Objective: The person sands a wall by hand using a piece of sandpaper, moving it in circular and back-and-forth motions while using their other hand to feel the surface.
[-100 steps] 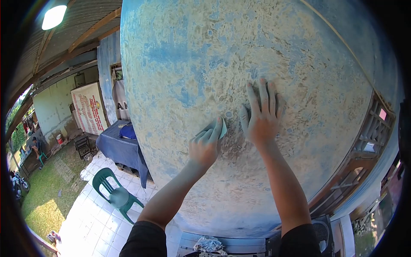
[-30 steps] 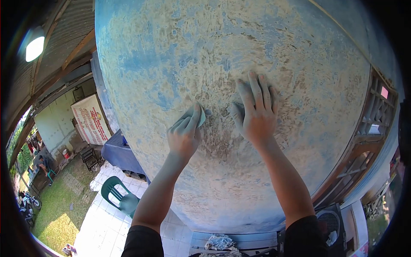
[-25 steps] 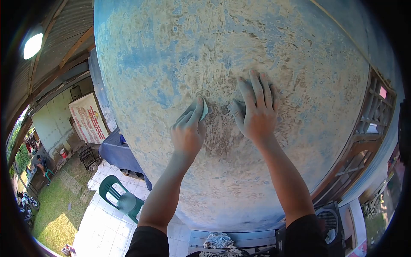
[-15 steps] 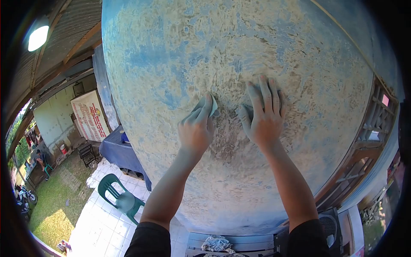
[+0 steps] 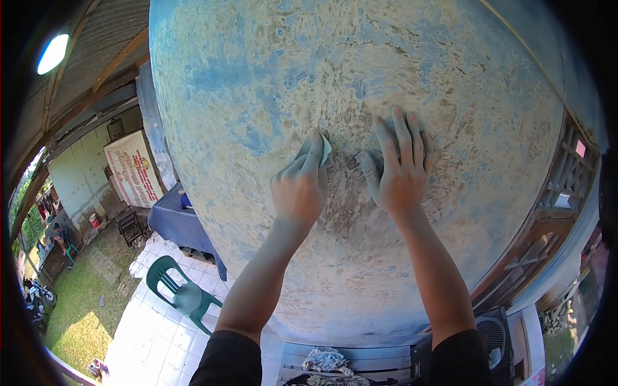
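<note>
A wall (image 5: 257, 96) with patchy blue and beige paint fills the middle of the view. My left hand (image 5: 301, 180) is closed on a small pale green sheet (image 5: 326, 149), which it presses to the wall; the sheet's edge shows beside the fingers. To its right, my right hand (image 5: 402, 164) lies against the wall with its fingers spread, and nothing shows in it. Grey dust coats the fingers of both hands. Between the hands, the wall surface is darker and rougher.
At the lower left a green plastic chair (image 5: 187, 297) stands on white tiles, near a table with a blue cloth (image 5: 177, 219). A bench (image 5: 360, 360) bearing crumpled cloth (image 5: 327, 360) is below. A person (image 5: 61, 241) sits far left. A wooden lattice (image 5: 566, 174) borders the right.
My left hand has moved slightly up and to the right along the wall with the sheet. My right hand has shifted slightly up. The view has tilted a little.
</note>
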The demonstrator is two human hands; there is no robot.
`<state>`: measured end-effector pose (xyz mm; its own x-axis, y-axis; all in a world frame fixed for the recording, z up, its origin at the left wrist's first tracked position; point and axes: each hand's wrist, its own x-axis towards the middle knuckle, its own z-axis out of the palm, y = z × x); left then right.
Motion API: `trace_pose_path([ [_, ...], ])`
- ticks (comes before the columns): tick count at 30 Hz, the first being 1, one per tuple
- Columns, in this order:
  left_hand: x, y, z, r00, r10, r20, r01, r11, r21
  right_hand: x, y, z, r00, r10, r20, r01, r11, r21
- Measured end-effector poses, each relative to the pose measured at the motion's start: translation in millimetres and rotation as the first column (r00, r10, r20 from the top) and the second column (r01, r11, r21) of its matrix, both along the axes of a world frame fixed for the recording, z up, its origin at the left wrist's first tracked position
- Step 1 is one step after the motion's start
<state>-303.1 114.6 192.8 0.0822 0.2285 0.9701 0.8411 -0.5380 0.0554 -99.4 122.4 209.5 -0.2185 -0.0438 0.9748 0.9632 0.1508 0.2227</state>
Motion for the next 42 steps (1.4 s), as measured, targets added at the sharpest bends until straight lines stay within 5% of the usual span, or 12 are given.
trace_pose_path([
  [8,-14,11,-67,1.0,-0.014,-0.026,0.015,0.998,0.055,1,2,-1,1.0,0.005,-0.019,-0.005,1.0,-0.012],
  [14,10,11,12,1.0,0.019,-0.01,-0.018,0.992,0.121,2,2,-5,0.999,0.035,-0.015,-0.035,0.999,-0.02],
  [22,-2,14,-45,0.992,-0.058,0.112,0.027,0.966,0.257,6,2,-8,1.0,0.027,-0.013,-0.027,1.0,0.001],
  [24,1,14,-45,0.994,0.028,0.106,-0.041,0.992,0.118,5,3,-9,0.999,0.036,-0.006,-0.036,0.999,0.002],
  [30,9,9,3,0.997,-0.026,0.076,0.02,0.996,0.086,4,1,-9,0.999,0.035,0.002,-0.035,0.999,-0.009],
  [34,-8,10,-38,0.995,-0.055,0.084,0.035,0.975,0.219,3,2,-7,0.999,0.043,0.016,-0.043,0.999,0.017],
  [36,-14,1,-56,0.998,0.006,0.059,-0.01,0.998,0.066,2,1,-8,0.999,0.032,-0.008,-0.032,0.999,0.004],
  [42,-6,14,0,0.999,-0.039,0.029,0.037,0.997,0.061,3,2,-8,1.0,0.006,0.005,-0.006,1.0,0.015],
])
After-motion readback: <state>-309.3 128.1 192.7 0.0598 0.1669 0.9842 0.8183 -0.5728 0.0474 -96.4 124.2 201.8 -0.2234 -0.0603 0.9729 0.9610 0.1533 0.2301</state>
